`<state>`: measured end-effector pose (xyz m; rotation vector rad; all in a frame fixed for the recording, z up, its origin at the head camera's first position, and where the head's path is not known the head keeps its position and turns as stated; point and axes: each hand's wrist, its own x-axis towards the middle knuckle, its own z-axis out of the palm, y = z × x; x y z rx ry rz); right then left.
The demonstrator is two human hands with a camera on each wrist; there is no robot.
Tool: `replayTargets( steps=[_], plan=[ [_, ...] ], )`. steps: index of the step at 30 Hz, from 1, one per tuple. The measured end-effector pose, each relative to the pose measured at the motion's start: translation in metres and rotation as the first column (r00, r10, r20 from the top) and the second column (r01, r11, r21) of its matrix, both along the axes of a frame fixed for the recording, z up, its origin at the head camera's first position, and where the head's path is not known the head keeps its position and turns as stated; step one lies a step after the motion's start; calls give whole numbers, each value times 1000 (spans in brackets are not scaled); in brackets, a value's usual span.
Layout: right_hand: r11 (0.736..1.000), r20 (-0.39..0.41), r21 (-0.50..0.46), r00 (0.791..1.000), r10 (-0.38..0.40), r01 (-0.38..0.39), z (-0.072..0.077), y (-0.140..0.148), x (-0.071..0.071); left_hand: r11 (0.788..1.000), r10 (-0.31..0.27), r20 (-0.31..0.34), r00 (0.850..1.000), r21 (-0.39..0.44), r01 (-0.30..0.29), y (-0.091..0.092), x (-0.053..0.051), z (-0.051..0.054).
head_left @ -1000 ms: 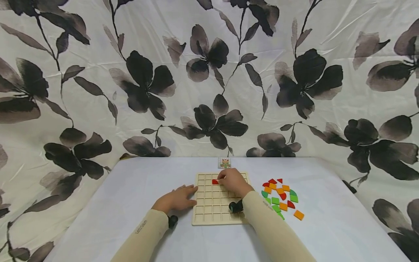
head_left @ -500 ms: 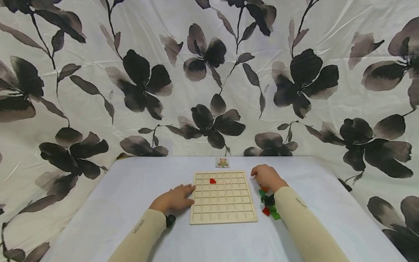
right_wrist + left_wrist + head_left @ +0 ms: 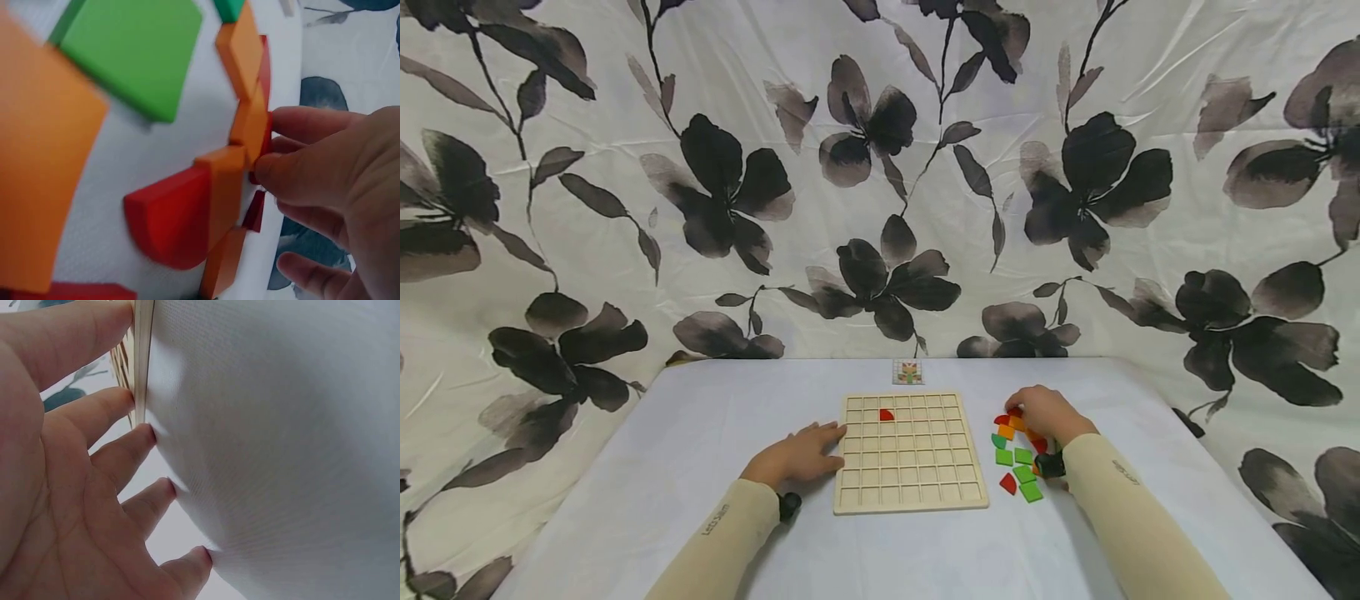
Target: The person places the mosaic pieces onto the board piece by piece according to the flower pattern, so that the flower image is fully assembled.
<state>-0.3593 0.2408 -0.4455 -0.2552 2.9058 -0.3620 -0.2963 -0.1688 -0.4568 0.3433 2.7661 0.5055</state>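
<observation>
Evidently we are dealing with something light and stiff; the red piece (image 3: 267, 139) lies at the upper end of the loose cluster, right of centre in the head view, and in the right wrist view the thumb and forefinger of the right hand (image 3: 1051, 415) pinch it. We judge it smooth, a little slippery and not easily broken; its thin sides look the best place to take hold, and since an orange piece (image 3: 249, 131) crowds just beside it, we would favour a straight lift over a drag.

Left of centre, the left hand (image 3: 799, 456) lies with its fingers spread apart; two tips touch the left edge of the wooden board (image 3: 910, 465), while others meet the white cloth (image 3: 700, 433); that should be enough to steady so flat a thing. For room we have a strip of cloth between the board and the cluster, and more towards the lower right; the table's far edge runs just behind the picture card (image 3: 907, 372); raised ridges bound each cell, so anything slid across would catch, and a red quarter-round (image 3: 887, 415) occupies one cell near the upper left.
</observation>
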Motion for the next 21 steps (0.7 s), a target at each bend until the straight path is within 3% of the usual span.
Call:
replayTargets(
  steps=[11, 18, 21],
  plan=[
    [998, -20, -69, 1000, 4, -5, 0, 12, -4, 1000, -1, -3, 1000, 0, 1, 0, -2, -7],
    [974, 33, -218, 998, -57, 63, 16, 9, -7, 1000, 1, 0, 1000, -1, -1, 0, -1, -3],
    [965, 18, -259, 999, -34, 37, 24, -2, -9, 1000, 3, 1, 1000, -5, -3, 0, 0, -1]
  ],
)
